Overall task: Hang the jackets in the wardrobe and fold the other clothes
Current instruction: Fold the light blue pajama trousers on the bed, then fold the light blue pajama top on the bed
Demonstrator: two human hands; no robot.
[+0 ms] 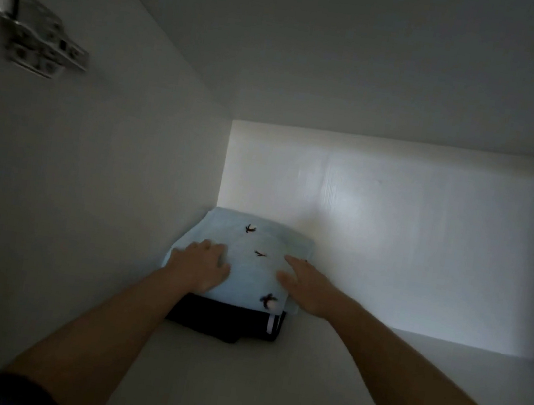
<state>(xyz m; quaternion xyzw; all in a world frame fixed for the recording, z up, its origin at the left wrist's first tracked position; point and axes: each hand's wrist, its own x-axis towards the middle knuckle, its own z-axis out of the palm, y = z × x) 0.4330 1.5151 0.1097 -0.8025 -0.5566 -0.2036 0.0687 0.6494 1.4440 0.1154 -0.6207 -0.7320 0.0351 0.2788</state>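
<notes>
Folded blue garment [263, 243] lies on a dark garment [223, 320] in the shelf's [371, 374] far-left corner, long axis near-to-far. Left hand [198, 266] rests on its left edge and right hand [306, 286] on its right, equally near, with fingers [294, 263] straight, together and pinching nothing.

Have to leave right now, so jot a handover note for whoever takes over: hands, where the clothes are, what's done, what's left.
Left hand: open, resting flat on the left part of the folded light blue garment.
Right hand: open, fingers straight, at that garment's right edge.
Clothes: the light blue garment, printed with small dark birds, lies on top of a folded black garment, near the left wall of the white wardrobe shelf.
Done: two folded pieces stacked on the shelf.
Left: withdraw the hands. No jackets or other clothes are in view, so the remainder cannot be judged from here.
</notes>
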